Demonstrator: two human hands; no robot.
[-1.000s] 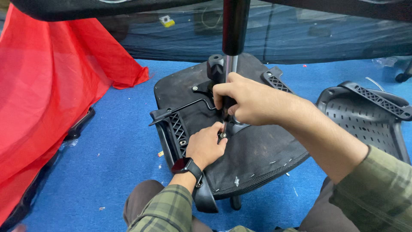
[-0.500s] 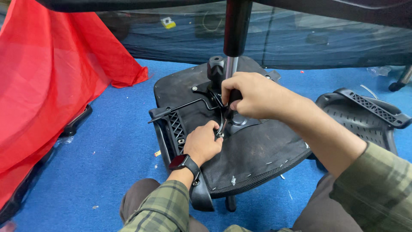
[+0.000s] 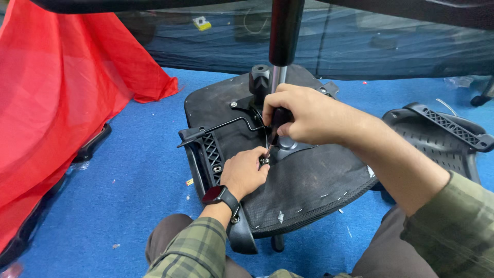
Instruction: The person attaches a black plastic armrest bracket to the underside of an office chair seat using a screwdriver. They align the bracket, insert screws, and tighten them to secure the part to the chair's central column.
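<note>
An upturned black office-chair seat (image 3: 314, 180) lies on the blue carpet in front of me, its underside up. My right hand (image 3: 303, 116) is closed around the dark handle of a screwdriver (image 3: 275, 128), whose shaft points down at a bolt (image 3: 264, 161) on the seat. Fingers of my left hand (image 3: 244, 172) pinch at that bolt beside the tool's tip. A dark smartwatch (image 3: 218, 195) is on my left wrist. The chair's gas-lift column (image 3: 283, 41) rises just behind my right hand, next to a black mechanism with a lever (image 3: 216, 128).
A red cloth (image 3: 62, 98) is draped on the left. A black chair backrest part (image 3: 442, 134) lies on the right. An armrest bracket (image 3: 206, 154) sits at the seat's left edge. Dark netting hangs at the back. My knees are at the bottom edge.
The view has shifted slightly. My right hand has moved a little lower on the tool; my left hand stays at the bolt.
</note>
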